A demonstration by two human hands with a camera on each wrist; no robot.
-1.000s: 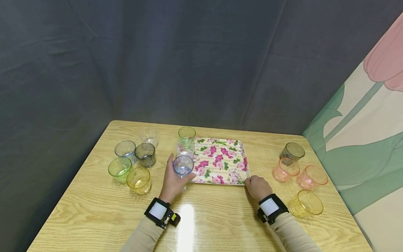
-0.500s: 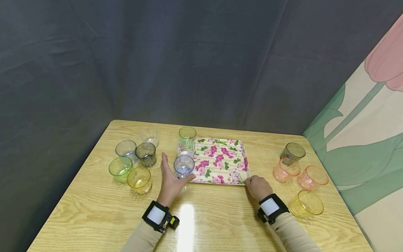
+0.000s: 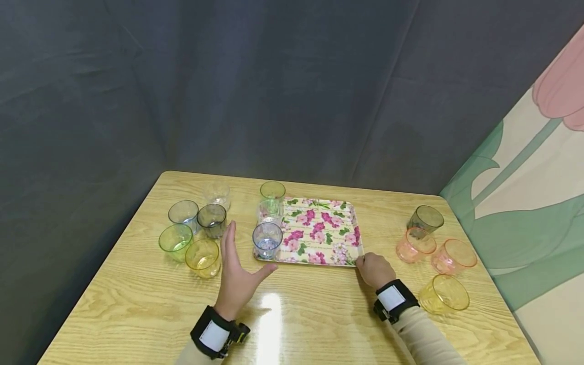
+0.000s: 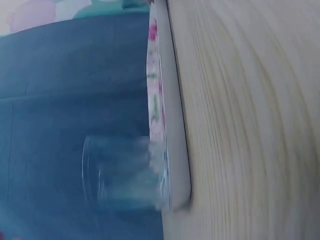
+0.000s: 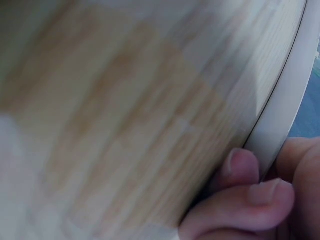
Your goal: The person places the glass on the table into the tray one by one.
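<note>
A bluish clear glass (image 3: 267, 241) stands upright on the near left corner of a flower-patterned tray (image 3: 324, 243). My left hand (image 3: 238, 281) is beside it to the left, thumb and fingers spread, with nothing in them. The left wrist view shows this glass (image 4: 125, 172) on the tray's corner. At the near right corner, my right hand (image 3: 375, 271) grips the tray's edge. In the right wrist view its fingers (image 5: 240, 207) curl at the pale rim (image 5: 285, 95). Behind the bluish glass on the tray's left side are a clear glass (image 3: 270, 210) and a green glass (image 3: 272, 190).
To the left is a group of several glasses, among them a yellow glass (image 3: 203, 258) and a dark grey glass (image 3: 212, 220). Several more stand at the right, including a pink glass (image 3: 453, 256) and a yellow glass (image 3: 444, 294). A dark curtain (image 3: 283, 91) hangs behind the table.
My left hand has let go of the bluish glass and moved left and toward the near side, its fingers spreading. The glass stays on the tray. My right hand keeps its place at the corner.
</note>
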